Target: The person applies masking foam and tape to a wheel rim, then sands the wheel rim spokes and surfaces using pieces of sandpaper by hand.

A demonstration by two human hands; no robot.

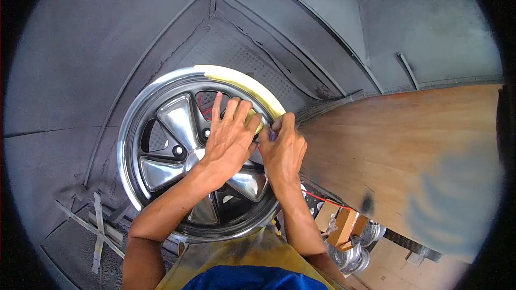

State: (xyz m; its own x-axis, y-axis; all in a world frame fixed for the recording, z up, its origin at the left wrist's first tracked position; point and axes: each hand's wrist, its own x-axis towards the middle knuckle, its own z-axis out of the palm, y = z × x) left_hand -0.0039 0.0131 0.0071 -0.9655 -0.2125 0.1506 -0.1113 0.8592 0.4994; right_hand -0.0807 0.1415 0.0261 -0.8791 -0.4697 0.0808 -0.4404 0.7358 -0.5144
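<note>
A wheel rim with polished silver spokes and dark recesses lies tilted in front of me. Yellow masking tape covers the upper right of its outer lip and runs down to my right hand. That hand has its fingers pinched at the tape's lower end, and a small purple bit shows between them. My left hand reaches across the spokes, with its little finger raised. Its other fingers bend around a yellow piece of the tape beside the right hand. Both thumbs are partly hidden.
Grey, dusty metal walls enclose the wheel at the back and left. A brown wooden board stands at the right. Below it are an open cardboard box and other shiny rims. A red cord runs nearby.
</note>
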